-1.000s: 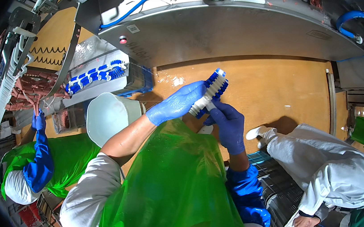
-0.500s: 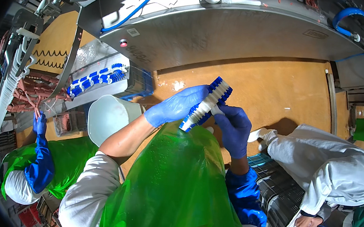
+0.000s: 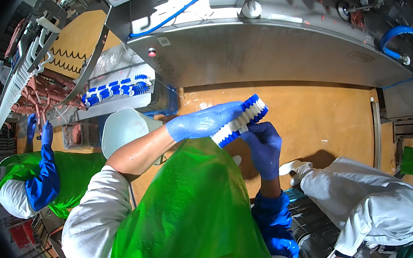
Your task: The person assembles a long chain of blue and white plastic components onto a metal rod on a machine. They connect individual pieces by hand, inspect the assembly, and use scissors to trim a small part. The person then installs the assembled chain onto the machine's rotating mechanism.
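In front of my green apron [image 3: 185, 203], both blue-gloved hands hold a short ribbed strip [image 3: 254, 109] of blue and white segments, slanting up to the right. My left hand [image 3: 202, 122] wraps its left side, with the fingers along its back. From the right, my right hand [image 3: 264, 148] pinches the strip's near side with thumb and fingers. What lies between those fingertips is partly hidden. Several similar blue and white ribbed strips [image 3: 119, 91] lie on a white tray to the left.
A steel machine panel [image 3: 266, 51] curves across the far side, with a blue hose [image 3: 184, 9] above. A pale bucket [image 3: 127, 130] stands left. Sausages [image 3: 42, 92] hang near a co-worker [image 3: 53, 180] at far left. Another person in white [image 3: 376, 199] bends over at right.
The strip has turned slightly in my hands and shows a different side. My view has shifted a little. At far left, the co-worker's second gloved hand has come into sight by the sausages.
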{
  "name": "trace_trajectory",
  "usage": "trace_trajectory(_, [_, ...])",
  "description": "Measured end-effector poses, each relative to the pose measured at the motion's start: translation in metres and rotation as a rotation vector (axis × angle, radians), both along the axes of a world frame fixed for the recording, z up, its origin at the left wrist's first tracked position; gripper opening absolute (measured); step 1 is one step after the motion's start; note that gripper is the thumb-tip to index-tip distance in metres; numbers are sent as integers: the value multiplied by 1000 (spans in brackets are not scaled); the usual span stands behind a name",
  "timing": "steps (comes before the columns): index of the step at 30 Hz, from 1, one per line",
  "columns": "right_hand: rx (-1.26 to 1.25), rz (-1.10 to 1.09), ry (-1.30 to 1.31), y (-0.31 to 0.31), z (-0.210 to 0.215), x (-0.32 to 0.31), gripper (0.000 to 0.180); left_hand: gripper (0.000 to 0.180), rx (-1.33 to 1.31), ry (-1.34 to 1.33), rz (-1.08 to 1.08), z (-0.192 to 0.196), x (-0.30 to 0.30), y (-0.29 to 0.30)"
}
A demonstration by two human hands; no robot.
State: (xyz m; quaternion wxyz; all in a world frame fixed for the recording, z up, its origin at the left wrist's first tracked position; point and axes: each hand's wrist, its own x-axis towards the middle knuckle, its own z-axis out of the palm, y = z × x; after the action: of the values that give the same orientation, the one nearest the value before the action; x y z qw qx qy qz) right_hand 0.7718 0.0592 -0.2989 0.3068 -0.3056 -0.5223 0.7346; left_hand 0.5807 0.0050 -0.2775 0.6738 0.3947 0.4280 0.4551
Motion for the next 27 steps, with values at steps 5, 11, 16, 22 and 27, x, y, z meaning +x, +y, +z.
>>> trace_trajectory(5, [878,-107,-402,9,57,1,65,34,96,593,-292,51,-9,9])
trace_trajectory(11, [1109,342,-229,26,63,-13,67,38,201,648,-293,55,-6,-6])
trace_trajectory(16, [1157,341,-237,24,77,-32,65,58,191,754,-282,99,-27,-23])
trace_trajectory(22, [1248,380,-273,23,117,-52,72,70,360,1133,21,134,-28,-50])
trace_trajectory(27, [1567,351,-386,24,159,-66,70,67,787,1439,499,121,-28,-62])
